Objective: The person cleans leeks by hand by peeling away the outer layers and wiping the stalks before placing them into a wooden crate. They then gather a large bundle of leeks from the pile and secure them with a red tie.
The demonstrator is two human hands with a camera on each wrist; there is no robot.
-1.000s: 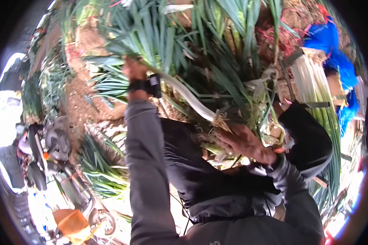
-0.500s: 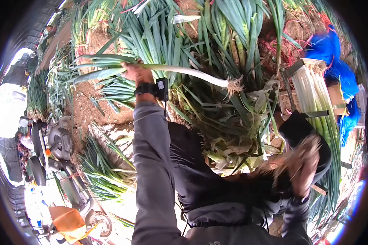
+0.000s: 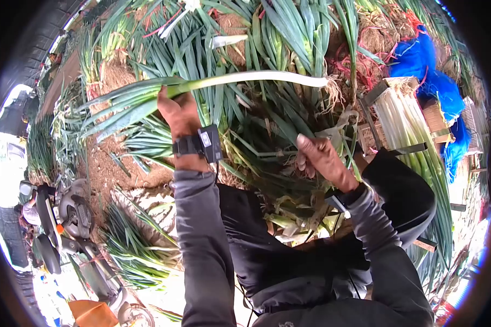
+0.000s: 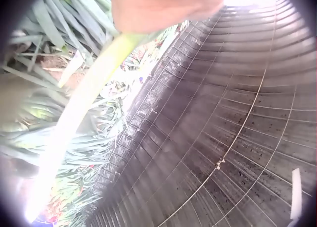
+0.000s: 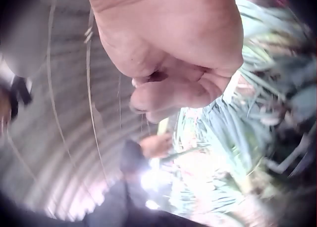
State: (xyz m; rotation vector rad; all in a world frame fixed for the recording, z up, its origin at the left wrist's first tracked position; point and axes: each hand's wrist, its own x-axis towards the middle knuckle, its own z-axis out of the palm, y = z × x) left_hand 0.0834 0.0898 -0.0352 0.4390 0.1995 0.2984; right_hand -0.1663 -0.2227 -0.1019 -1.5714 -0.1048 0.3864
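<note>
My left hand [image 3: 177, 111] grips a leek [image 3: 256, 76] where its white shaft turns into green leaves. The leek lies nearly level across the head view, leaves to the left and bushy roots [image 3: 333, 90] to the right. In the left wrist view its pale shaft [image 4: 79, 106] slants down from the hand. My right hand [image 3: 327, 161] is below the root end and apart from it, over the loose leaves. Its fingers are curled in toward the palm, and nothing shows between the curled fingers [image 5: 173, 96] in the right wrist view.
Piled leeks [image 3: 289, 32] with long green leaves spread ahead. Torn outer leaves [image 3: 289, 210] lie between my knees. At right, trimmed leeks [image 3: 403, 114] lie in a metal-armed rack beside blue netting [image 3: 420, 65]. More leeks [image 3: 136, 245] and a parked motorbike [image 3: 76, 218] are at left.
The leek has gone from slanting by my right hand to nearly level and farther forward. My right hand swung out over the right knee, carrying stringy brown bits, then came back to the middle without them.
</note>
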